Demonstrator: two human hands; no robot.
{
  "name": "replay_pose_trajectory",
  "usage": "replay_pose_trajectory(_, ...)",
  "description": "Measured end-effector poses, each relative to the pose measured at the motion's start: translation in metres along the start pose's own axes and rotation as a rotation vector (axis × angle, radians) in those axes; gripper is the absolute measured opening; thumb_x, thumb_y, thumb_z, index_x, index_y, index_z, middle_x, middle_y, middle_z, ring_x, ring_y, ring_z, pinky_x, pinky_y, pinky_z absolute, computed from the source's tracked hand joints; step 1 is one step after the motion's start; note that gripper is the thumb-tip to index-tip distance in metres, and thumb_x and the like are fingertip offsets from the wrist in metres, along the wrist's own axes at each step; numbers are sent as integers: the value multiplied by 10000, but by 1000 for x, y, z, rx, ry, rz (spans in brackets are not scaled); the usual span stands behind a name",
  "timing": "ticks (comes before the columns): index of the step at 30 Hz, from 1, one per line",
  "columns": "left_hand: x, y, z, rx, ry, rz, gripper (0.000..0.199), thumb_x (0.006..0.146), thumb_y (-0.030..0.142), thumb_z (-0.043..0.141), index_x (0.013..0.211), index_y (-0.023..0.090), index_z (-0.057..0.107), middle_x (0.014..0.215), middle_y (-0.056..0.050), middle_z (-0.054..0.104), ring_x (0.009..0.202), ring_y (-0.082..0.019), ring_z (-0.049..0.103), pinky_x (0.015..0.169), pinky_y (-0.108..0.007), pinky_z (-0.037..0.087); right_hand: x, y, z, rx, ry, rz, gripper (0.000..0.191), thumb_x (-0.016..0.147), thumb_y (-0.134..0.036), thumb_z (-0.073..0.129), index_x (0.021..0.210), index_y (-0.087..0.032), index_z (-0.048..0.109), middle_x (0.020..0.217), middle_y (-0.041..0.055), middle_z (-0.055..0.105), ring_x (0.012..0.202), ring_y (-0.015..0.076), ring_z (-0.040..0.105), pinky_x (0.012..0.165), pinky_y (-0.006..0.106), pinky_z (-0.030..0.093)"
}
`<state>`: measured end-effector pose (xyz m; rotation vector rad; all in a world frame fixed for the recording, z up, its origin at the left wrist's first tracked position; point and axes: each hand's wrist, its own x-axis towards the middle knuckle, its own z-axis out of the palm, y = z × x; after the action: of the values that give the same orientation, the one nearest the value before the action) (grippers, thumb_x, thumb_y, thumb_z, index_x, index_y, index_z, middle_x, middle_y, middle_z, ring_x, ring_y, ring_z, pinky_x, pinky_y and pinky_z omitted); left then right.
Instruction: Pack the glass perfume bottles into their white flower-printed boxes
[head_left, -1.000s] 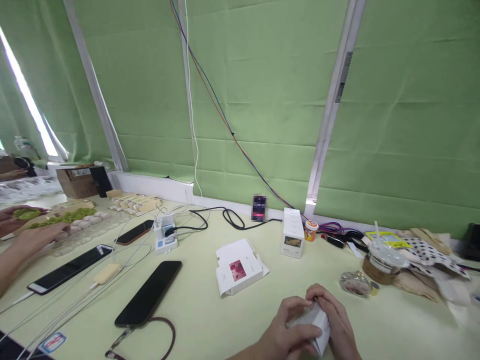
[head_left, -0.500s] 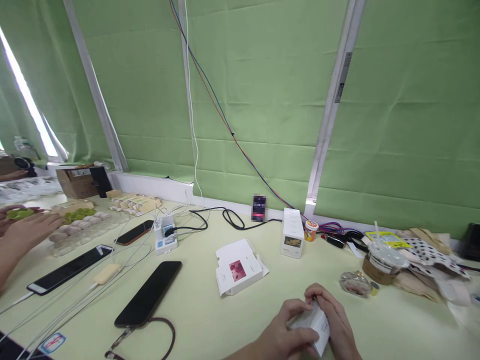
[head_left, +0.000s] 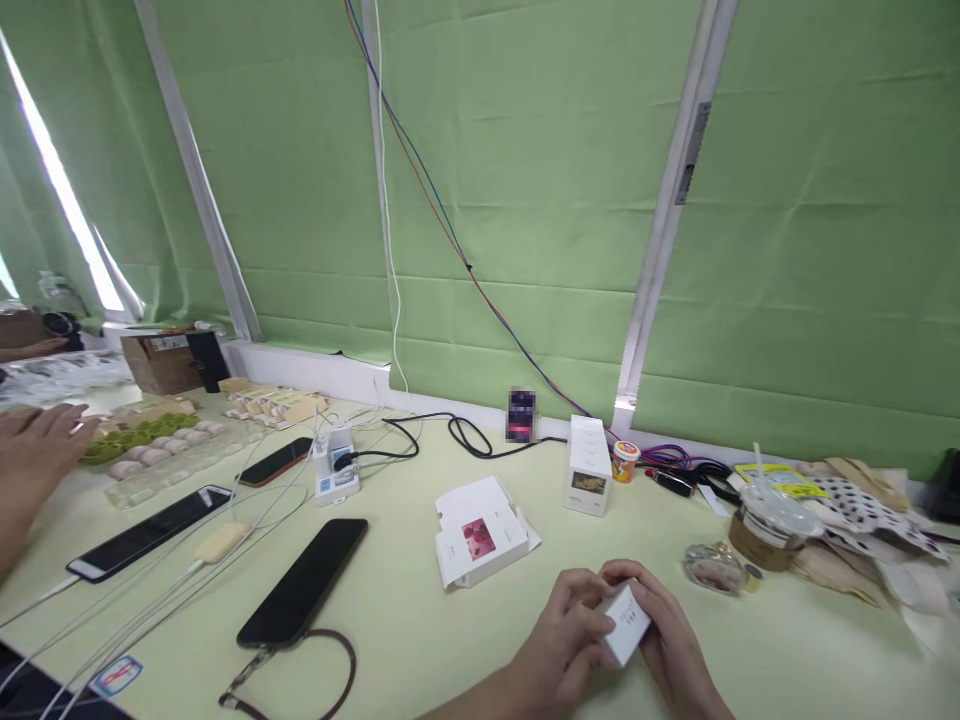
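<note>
At five o'clock in my view, I pinch a small printed white carton [head_left: 628, 622] between left hand [head_left: 564, 632] thumb and fingers, my right hand [head_left: 666, 628] curled against its other side. From it, an open-flapped white box [head_left: 484, 535] lies at ten o'clock, a glass bottle [head_left: 712, 568] at two.

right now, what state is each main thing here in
small box: visible end shut, held by left hand and right hand
box with pink picture: lying, flap sticking out
box row: standing, looks closed
phone with strap: face up, dark
cup: lidded, straw in
power strip: black plug in
</note>
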<state>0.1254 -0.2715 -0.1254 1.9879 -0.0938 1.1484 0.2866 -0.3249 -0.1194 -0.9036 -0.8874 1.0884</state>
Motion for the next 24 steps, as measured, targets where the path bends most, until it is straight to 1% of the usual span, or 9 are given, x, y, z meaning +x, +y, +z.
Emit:
replay_pose_trajectory(4, -2, -7, -4, 39, -80, 26, 304, 940, 314, 486, 1230, 329, 393, 1301, -107, 365, 1260, -284, 419, 1025, -503, 387, -3, -4, 8, -57, 29, -23, 267, 790, -458, 639, 841, -206, 710, 833, 57, 666, 719, 211, 569, 610, 280, 454)
replay_pose_trajectory(7, -6, -17, -2, 92, -107, 83, 605, 810, 424, 684, 1286, 342, 319, 1330, -132, 347, 1270, -321, 421, 1009, -489, 407, -6, -7, 13, -79, 52, -52, 245, 799, -449, 646, 864, -219, 702, 842, 50, 674, 740, 214, 594, 631, 286, 471)
replay_pose_trajectory(9, -7, -19, 1, 179, -104, 114, 788, 723, 435, 769, 1326, 342, 271, 1347, -151, 343, 1279, -343, 412, 1002, -485, 413, -7, -5, 14, -86, 52, -50, 267, 808, -466, 638, 919, -229, 688, 880, 54, 686, 808, 236, 619, 705, 316, 491)
replay_pose_trajectory(12, -6, -13, 2, 297, -85, 40, 669, 816, 270, 676, 1351, 319, 277, 1368, -153, 369, 1285, -316, 417, 1003, -452, 416, -5, 5, 11, -137, 83, -50, 404, 824, -548, 580, 1090, -248, 627, 1003, 62, 697, 949, 266, 624, 837, 355, 474)
replay_pose_trajectory(14, -3, -6, -1, 264, 7, -129, 496, 859, 193, 594, 1296, 281, 378, 1304, -128, 465, 1212, -273, 490, 984, -402, 434, -2, 16, 8, -125, 82, -75, 565, 798, -654, 531, 1205, -262, 547, 1077, 69, 690, 989, 281, 625, 878, 382, 458)
replay_pose_trajectory(16, 1, -1, -6, 151, 167, -362, 353, 856, 238, 617, 1180, 228, 478, 1136, -91, 580, 1048, -235, 578, 913, -353, 475, 1, 27, 6, -82, 46, -94, 667, 767, -702, 525, 1281, -281, 464, 1118, 81, 678, 1000, 294, 633, 879, 410, 456)
replay_pose_trajectory(18, 8, 0, -13, -16, 338, -557, 325, 822, 328, 674, 1072, 204, 508, 960, -45, 623, 889, -206, 611, 794, -310, 512, 4, 36, 6, -63, -7, -86, 688, 765, -656, 580, 1329, -306, 400, 1155, 92, 661, 1026, 297, 634, 861, 416, 465)
replay_pose_trajectory(20, 14, 1, -18, -203, 447, -651, 367, 776, 391, 721, 1004, 205, 500, 878, -13, 622, 810, -191, 617, 701, -281, 518, 4, 41, 6, -67, -73, -61, 736, 757, -603, 635, 1374, -329, 342, 1210, 103, 627, 1032, 292, 637, 815, 404, 485)
replay_pose_trajectory(24, 20, 0, -23, -399, 543, -705, 395, 725, 418, 768, 905, 199, 493, 832, 2, 625, 785, -177, 622, 694, -267, 505, -1, 45, 5, -53, -204, -3, 1038, 590, -600, 781, 1439, -366, 232, 1336, 114, 522, 971, 288, 659, 729, 378, 516)
